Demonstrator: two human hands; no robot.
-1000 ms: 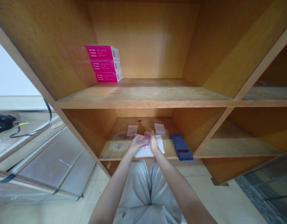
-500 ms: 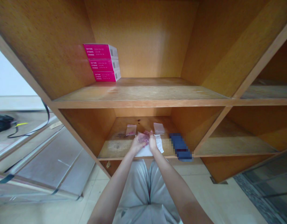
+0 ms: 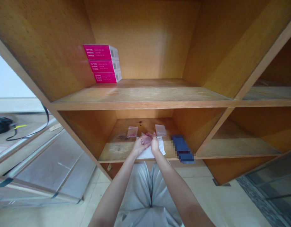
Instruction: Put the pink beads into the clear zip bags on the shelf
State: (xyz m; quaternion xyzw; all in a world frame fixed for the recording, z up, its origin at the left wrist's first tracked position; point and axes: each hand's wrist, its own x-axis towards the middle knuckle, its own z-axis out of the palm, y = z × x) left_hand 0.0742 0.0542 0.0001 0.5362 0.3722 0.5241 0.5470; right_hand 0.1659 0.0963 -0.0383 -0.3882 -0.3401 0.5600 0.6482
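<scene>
Magenta cartons [image 3: 101,63], print unreadable | left hand [image 3: 142,145], right hand [image 3: 155,144] pinch clear bag [image 3: 146,138]

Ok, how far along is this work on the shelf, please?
Done, it seems: two small plastic bags lie on the lower shelf. In hand: the left hand and right hand pinch a pinkish bag over white paper. Left: a blurred blue item lies untouched.

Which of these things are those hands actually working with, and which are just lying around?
Working with: left hand, right hand, small clear bag, white paper.
Lying around: clear bag, second clear bag, blurred blue item, magenta boxes.
</scene>
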